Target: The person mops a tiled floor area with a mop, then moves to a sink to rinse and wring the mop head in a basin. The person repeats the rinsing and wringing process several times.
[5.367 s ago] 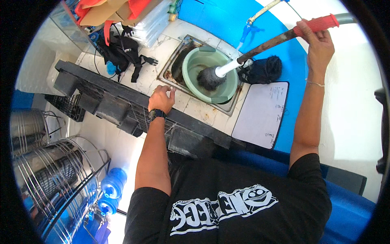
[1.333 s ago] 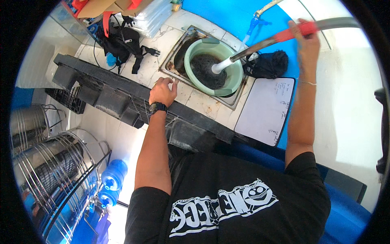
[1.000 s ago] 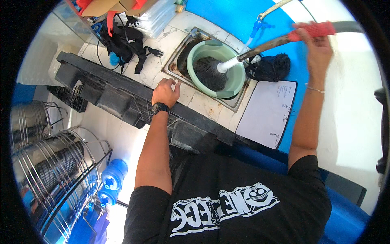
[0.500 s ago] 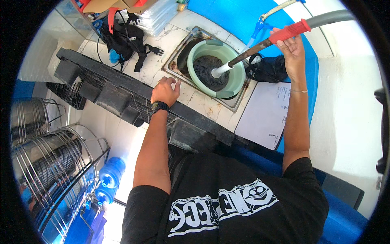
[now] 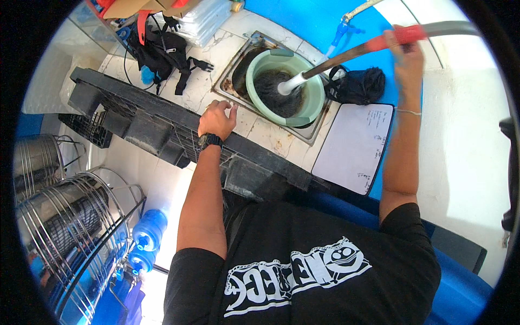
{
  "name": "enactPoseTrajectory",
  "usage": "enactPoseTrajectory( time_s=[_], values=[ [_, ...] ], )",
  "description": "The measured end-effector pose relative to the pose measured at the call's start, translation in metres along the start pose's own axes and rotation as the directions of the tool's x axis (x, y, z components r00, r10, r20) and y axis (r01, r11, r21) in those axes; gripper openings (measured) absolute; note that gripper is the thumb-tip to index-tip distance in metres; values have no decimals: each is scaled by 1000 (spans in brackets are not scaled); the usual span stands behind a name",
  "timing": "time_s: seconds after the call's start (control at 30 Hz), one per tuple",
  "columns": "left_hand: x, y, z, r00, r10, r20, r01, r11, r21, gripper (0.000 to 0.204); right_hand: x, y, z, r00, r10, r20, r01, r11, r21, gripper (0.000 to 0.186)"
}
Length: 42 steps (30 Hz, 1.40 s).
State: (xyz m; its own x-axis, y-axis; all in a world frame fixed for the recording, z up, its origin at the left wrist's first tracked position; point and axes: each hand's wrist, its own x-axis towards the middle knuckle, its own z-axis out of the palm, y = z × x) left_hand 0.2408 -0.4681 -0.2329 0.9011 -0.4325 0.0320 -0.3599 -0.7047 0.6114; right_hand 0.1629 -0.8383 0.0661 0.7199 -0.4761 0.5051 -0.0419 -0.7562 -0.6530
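Observation:
My right hand (image 5: pixel 407 57), slightly blurred, is closed around the red grip of a mop (image 5: pixel 349 56). The mop's rusty brown shaft slants down to a white socket, and its dark stringy head sits in murky water. A pale green basin (image 5: pixel 312 102) holds that water and stands in a stained metal sink (image 5: pixel 305 134). My left hand (image 5: pixel 216 120), a dark watch at its wrist, rests by the top edge of a black plastic pallet (image 5: pixel 260 162) with curled fingers; nothing shows in them.
A black bag with straps (image 5: pixel 162 51) lies on the tiled counter, near stacked clear plastic (image 5: pixel 203 21). Right of the sink are a dark bundle (image 5: pixel 360 86), a whiteboard (image 5: pixel 352 146) and a blue tap (image 5: pixel 341 35). Wire racks (image 5: pixel 70 222) and blue bottles (image 5: pixel 150 227) stand lower left.
My right hand and the mop's grip have moved up and to the right, tilting the shaft lower. The mop head stays in the basin. My left hand remains nearly in place.

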Motion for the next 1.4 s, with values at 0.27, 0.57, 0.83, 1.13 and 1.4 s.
enactPoseTrajectory(
  time_s=[0.27,0.57,0.83,1.13,1.4],
  values=[
    [0,0,0,1000,2,7,-2,1000,3,28,-22,4,17,983,-100,157,57,965,257,47],
    [0,2,-2,999,-31,42,31,999,11,30,13,-13,-19,979,-39,-202,29,998,-49,56],
    [-1,1,-2,1000,-16,3,16,1000,-1,30,-36,28,32,982,62,181,-138,884,447,62],
    [0,1,-1,999,-14,39,14,1000,-2,31,8,-23,-21,925,-154,-348,183,982,52,48],
    [0,1,-3,999,-27,45,27,1000,9,31,-29,19,31,987,51,150,-101,932,348,54]
  ],
)
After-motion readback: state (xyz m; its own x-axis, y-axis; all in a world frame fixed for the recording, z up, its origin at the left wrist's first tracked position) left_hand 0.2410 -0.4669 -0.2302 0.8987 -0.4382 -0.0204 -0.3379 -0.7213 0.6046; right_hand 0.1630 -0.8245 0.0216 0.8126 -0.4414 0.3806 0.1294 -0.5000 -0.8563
